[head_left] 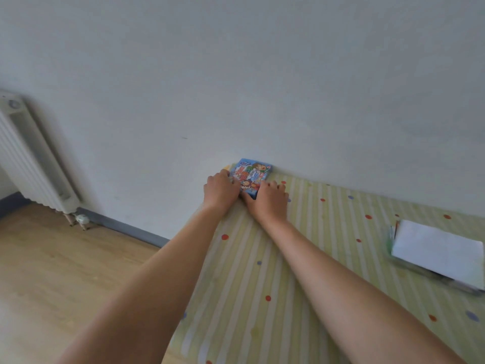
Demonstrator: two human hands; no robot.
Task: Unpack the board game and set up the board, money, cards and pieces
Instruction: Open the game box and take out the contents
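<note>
A small blue game box (pixel 252 174) with cartoon figures on its lid lies flat at the far corner of the table, close to the wall. My left hand (pixel 221 191) grips the box's left edge with curled fingers. My right hand (pixel 268 199) holds its near right edge, fingers curled over the side. Both arms stretch far forward. The near part of the box is hidden under my hands.
The table (pixel 262 258) wears a yellow striped cloth with red and blue dots. A white sheet on a clear plastic case (pixel 435 252) lies at the right edge. A white radiator (pixel 31 158) stands at the left wall above a wooden floor (pixel 65 264).
</note>
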